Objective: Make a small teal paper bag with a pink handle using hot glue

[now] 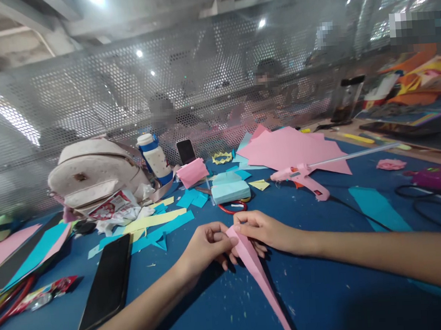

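A long strip of pink paper point(257, 270) is pinched at its upper end by both hands and trails down toward the near edge of the view. My left hand point(209, 245) grips the strip's left edge between thumb and fingers. On the other side, my right hand point(256, 228) has its thumb on top of the paper, with fingers curled partly out of sight behind it. Just beyond the hands lie scissors with red handles point(233, 207) and a stack of light blue paper point(230, 191). A pink glue gun point(303, 177) with a long clear stick rests farther right.
A black phone point(106, 281) lies left of my left forearm. Blue and yellow paper scraps point(158, 221) spread behind it, near a pale backpack point(94, 172) and a bottle point(154, 156). Large pink sheets point(290, 148) lie before a perforated metal screen point(200, 76). A cable point(358, 211) crosses the right side.
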Tool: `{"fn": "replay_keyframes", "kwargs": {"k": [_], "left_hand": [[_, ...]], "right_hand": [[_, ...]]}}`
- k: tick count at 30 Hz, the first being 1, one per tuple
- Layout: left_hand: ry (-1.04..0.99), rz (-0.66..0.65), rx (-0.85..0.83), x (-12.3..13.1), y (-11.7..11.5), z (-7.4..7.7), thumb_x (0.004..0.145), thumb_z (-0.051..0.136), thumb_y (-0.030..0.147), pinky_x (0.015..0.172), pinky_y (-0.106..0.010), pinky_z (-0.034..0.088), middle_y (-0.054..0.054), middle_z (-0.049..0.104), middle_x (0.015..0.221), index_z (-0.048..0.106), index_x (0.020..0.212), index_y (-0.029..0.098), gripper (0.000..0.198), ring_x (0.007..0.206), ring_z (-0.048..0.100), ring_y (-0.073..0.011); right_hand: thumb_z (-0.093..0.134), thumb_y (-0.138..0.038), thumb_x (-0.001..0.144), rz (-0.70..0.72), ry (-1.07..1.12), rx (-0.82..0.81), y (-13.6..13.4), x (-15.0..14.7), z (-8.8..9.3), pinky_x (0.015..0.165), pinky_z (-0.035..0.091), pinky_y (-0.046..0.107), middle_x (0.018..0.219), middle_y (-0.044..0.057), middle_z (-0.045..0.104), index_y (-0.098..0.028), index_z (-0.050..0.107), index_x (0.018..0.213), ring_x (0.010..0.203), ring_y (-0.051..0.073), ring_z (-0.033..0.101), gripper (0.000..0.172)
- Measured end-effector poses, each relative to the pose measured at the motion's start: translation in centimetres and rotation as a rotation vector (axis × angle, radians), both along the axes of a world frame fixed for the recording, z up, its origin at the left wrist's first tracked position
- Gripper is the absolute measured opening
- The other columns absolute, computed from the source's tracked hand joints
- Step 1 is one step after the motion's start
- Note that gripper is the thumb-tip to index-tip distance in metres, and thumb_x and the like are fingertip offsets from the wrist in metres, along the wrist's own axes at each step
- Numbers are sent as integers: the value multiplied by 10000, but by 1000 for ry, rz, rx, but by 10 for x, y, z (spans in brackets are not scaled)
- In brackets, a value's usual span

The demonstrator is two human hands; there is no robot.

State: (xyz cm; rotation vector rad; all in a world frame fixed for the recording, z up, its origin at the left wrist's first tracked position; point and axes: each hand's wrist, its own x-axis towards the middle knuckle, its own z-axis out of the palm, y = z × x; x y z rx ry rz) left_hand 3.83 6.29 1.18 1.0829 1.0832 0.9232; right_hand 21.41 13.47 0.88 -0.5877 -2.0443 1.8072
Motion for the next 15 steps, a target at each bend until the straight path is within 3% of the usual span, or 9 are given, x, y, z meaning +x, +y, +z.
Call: {"fn": "replay_keyframes", "kwargs": {"k": [6,15], "left_hand": [[1,-80,31,1,-1,2,717,715,525,404,-177,473,-30,645,644,531,766,144,426,537,647,-134],[49,-119,99,0,-1,-3,788,644,524,399,-174,475,-32,648,620,499,750,153,400,505,628,-120]], "right_hand": [[472,-478,917,26,-10,51,-1,1,0,348,288,165,545,-52,545,-190,440,798,374,64,452,313],[464,-442,932,21,-3,73,-5,1,0,372,283,174,564,-47,540,-186,444,778,389,60,441,300]]}}
